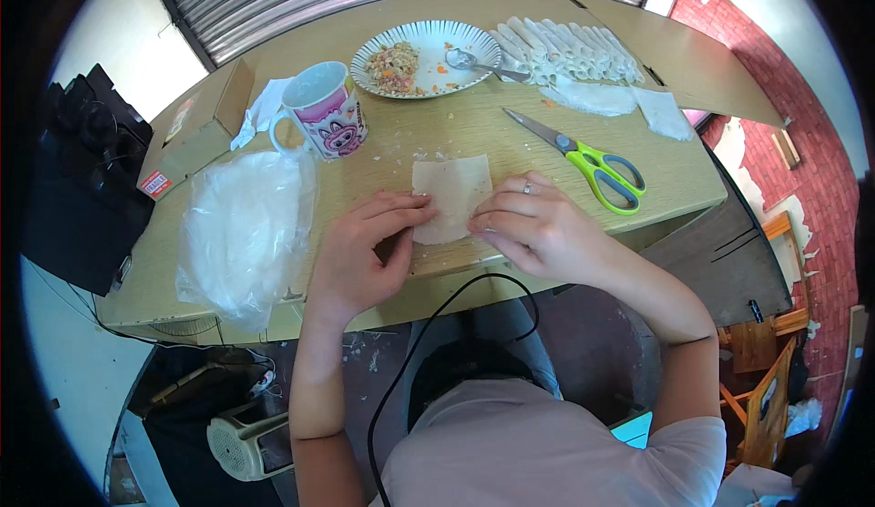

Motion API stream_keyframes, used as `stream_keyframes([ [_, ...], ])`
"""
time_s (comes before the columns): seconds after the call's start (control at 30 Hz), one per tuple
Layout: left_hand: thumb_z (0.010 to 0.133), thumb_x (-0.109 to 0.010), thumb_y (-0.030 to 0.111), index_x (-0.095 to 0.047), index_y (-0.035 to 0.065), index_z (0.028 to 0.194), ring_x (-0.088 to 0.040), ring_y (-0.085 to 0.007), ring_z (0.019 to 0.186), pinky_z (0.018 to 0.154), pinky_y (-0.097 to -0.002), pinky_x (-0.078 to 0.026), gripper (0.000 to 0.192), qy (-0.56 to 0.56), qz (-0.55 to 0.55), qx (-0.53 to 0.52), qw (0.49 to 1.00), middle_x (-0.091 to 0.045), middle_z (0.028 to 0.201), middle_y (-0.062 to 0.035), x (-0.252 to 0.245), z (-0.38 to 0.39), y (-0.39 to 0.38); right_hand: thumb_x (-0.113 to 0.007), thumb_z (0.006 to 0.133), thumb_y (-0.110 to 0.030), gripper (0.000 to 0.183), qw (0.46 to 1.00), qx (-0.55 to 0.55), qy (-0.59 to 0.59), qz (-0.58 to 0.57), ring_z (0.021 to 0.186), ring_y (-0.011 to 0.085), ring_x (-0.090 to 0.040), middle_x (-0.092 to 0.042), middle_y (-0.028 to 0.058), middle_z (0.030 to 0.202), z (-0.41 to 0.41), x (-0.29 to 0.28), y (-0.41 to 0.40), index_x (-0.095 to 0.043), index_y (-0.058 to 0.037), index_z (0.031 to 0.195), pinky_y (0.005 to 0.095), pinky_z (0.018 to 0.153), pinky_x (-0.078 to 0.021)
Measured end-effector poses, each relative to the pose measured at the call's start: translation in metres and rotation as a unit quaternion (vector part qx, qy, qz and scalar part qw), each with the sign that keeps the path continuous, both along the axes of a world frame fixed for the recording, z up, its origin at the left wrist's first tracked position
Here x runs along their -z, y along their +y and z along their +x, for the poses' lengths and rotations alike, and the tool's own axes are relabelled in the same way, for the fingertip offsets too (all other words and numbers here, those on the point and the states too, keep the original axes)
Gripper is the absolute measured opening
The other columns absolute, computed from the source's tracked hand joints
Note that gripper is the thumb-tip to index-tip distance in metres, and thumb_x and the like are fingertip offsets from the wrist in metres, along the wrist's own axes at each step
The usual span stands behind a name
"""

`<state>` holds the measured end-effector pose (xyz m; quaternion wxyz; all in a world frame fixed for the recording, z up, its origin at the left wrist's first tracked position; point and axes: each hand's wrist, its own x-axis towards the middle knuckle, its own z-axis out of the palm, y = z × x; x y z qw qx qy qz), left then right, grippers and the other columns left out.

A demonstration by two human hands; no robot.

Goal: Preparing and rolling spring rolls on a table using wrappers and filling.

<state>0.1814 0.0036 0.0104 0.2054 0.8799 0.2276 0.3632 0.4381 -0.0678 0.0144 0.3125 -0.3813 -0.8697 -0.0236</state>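
Note:
A thin, pale square wrapper sheet lies near the table's front edge, in front of me. My left hand has its fingertips on the sheet's left edge, the thumb curled below them. At the right edge, my right hand, with a ring on one finger, pinches the sheet between fingers and thumb. Scissors with green and grey handles lie to the right, blades pointing away to the left. Behind the sheet, a white plate with a striped rim holds a minced filling and a metal spoon.
Many slim rolled wrappers are stacked at the back right, beside loose wrapper sheets. On the left are a printed mug, a clear plastic bag with white contents and a cardboard box. A black cable loops before my body.

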Motion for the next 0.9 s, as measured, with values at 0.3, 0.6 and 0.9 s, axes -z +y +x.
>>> stream_keyframes([
  [0.3,0.082,-0.063,-0.005,-0.077,0.0064,0.112,-0.068,-0.0319,0.114,0.102,-0.0426,-0.051,0.035,0.049,0.019,-0.015,0.998,-0.075,0.12,-0.0103,-0.003,-0.004,-0.002,-0.075,0.087,-0.007,0.015,0.993,0.044,0.096,-0.057,0.097,0.0264,-0.07,-0.075,0.0095,0.101,0.036,-0.032,0.011,-0.073,-0.004,0.102,0.0396,0.085,-0.0532],
  [0.6,0.078,-0.064,-0.002,-0.074,0.0071,0.116,-0.063,-0.033,0.121,0.107,-0.0434,-0.044,0.041,0.04,-0.03,-0.001,0.999,-0.07,0.13,-0.0111,-0.009,-0.005,-0.002,-0.077,0.088,-0.017,0.022,0.929,0.323,0.015,-0.179,0.095,0.0229,-0.071,-0.075,0.011,0.101,0.194,-0.035,0.065,-0.076,-0.0035,0.104,0.0377,0.084,-0.056],
  [0.9,0.075,-0.06,0.0,-0.074,0.0061,0.117,-0.061,-0.0333,0.124,0.109,-0.0438,-0.044,0.045,0.032,-0.057,0.009,0.998,-0.067,0.132,-0.013,-0.011,-0.009,-0.001,-0.08,0.088,-0.017,0.018,0.923,0.313,0.118,-0.188,0.09,0.0169,-0.068,-0.074,0.006,0.094,0.208,-0.023,0.069,-0.077,-0.004,0.1,0.0325,0.079,-0.0538],
])
